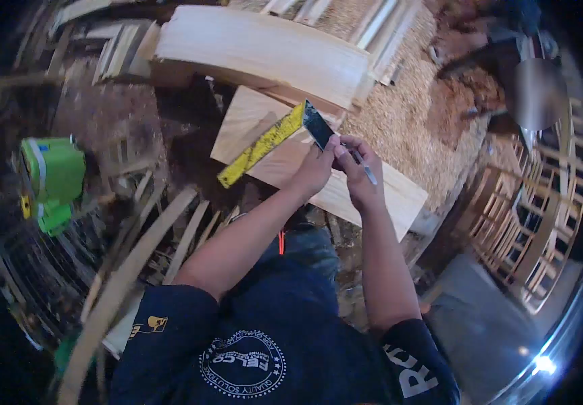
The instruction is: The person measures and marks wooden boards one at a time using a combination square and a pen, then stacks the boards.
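A try square with a worn yellow blade (pixel 262 146) and a black handle (pixel 317 125) is over a pale wooden board (pixel 366 196). My left hand (pixel 313 169) is closed around the lower end of the black handle. Beside it, my right hand (pixel 359 169) is closed on a thin white-blue pen (pixel 368 173), which points down and right across the fingers. The fingertips of both hands meet at the handle's end, so their exact contact there is hidden. The yellow blade slants down and left, past the board's edge.
Behind the board lies a large, thick wooden plank (pixel 264 50). Sawdust (pixel 399 115) covers the ground to its right. A green machine or box (pixel 58 179) stands at left, near long wooden strips (pixel 126 290). Slatted wooden frames (pixel 535 223) are at right. A person (pixel 501 61) is at upper right.
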`<action>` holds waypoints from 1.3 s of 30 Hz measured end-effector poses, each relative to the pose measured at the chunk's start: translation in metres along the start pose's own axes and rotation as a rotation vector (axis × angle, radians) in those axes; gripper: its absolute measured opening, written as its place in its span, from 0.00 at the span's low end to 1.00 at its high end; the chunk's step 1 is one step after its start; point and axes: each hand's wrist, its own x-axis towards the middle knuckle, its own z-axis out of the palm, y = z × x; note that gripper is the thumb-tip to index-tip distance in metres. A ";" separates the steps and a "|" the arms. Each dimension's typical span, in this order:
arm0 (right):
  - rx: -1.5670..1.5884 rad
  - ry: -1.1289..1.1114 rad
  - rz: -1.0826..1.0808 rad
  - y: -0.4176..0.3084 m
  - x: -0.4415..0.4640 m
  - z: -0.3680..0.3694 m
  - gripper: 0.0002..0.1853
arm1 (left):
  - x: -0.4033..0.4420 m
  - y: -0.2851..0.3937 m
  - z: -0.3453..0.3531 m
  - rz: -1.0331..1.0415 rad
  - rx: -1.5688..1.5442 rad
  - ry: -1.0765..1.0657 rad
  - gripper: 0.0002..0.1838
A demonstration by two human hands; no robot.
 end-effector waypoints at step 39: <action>-0.165 -0.253 0.027 0.031 0.162 0.072 0.23 | 0.067 -0.030 -0.127 0.843 1.343 0.521 0.26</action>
